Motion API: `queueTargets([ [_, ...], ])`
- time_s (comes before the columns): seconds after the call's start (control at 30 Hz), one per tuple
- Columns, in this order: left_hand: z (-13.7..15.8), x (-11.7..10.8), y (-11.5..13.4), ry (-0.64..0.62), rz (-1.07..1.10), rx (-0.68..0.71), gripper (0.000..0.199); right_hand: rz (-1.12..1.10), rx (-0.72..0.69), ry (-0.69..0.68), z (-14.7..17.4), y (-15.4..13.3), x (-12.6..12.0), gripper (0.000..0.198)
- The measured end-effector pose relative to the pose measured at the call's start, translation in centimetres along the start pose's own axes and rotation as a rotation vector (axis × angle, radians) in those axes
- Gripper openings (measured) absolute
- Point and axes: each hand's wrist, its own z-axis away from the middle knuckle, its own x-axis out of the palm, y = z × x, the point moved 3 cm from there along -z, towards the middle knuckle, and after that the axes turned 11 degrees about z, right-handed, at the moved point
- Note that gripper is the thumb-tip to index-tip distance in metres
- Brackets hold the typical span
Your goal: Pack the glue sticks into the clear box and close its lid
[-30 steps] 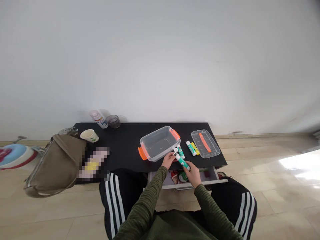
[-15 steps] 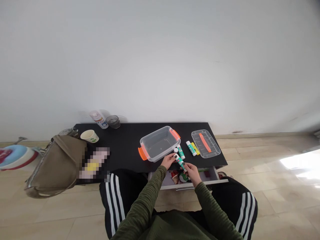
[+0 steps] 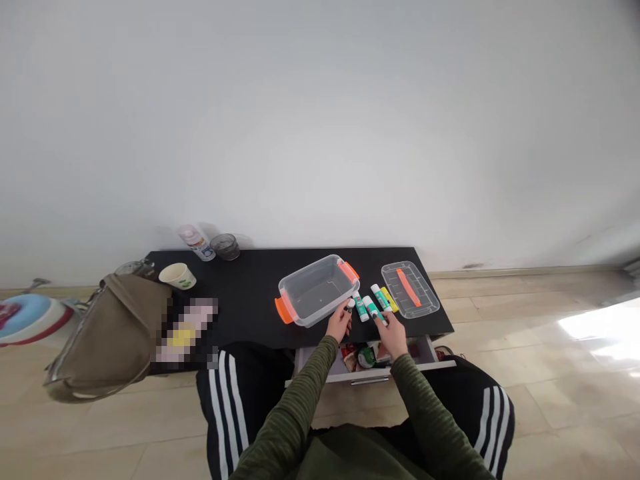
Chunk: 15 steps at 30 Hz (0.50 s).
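Note:
A green-and-white glue stick [image 3: 369,305] is held by my right hand [image 3: 394,333] just above the table's front edge. Its lower end is covered by my fingers. My left hand [image 3: 340,321] is closed at a small white cap [image 3: 351,303] beside the clear plastic box [image 3: 320,293] with orange clips. Another glue stick [image 3: 359,308] lies between my hands. Farther right, one more glue stick [image 3: 381,297] rests against a yellow item [image 3: 390,299]. The box's clear lid [image 3: 420,290] with its orange handle lies flat at the right.
Below my hands a drawer [image 3: 345,377] stands pulled out, with several packets inside. On the black table [image 3: 250,293] are a paper cup [image 3: 178,276], a spray can [image 3: 197,242] and a dark glass [image 3: 225,247]. A brown bag [image 3: 113,333] sits at the left.
My right hand has carried the glue stick away from my left hand, up and to the right. My left hand has let go of it and closed at the white cap.

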Motion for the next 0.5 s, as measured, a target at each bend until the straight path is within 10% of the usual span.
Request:
queueTargets([
  [0.5,-0.2,0.9,1.1,0.044,-0.457,-0.032,0.042,0.494,-0.030,0.062,-4.1,-1.2,2.1,0.029],
])
